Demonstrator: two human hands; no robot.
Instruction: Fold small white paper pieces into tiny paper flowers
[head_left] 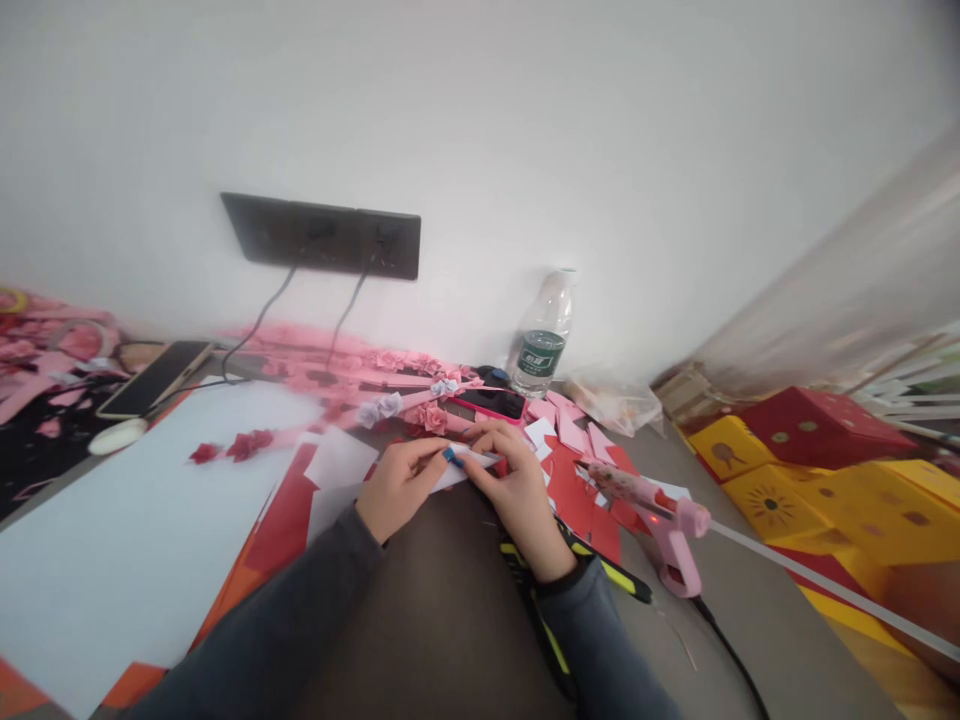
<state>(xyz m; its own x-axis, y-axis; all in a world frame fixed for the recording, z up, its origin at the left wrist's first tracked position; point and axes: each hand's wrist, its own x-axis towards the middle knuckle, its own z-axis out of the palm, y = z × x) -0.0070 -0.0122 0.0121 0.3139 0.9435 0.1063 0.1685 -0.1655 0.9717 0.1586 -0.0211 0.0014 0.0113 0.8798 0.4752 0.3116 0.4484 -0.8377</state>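
Note:
Both hands meet over the grey table, pinching a small piece of folded white paper [456,474]. My left hand [405,480] grips its left side, the thumb meeting the right hand's fingers. On the right side my right hand [517,480] has its fingers curled over the paper, hiding part of it. Under the right forearm lies a black and yellow-green handled tool [551,625], probably scissors, its blades hidden. Just beyond the hands are pink paper flowers [431,418] and white paper flowers [380,408].
A pink glue gun [660,515] with a long glue stick and black cord lies right. Red paper pieces [570,490] surround its tip. Behind stands a water bottle [544,335]. White sheets [142,540] and a phone [156,378] lie left; yellow boxes [862,510] stand far right.

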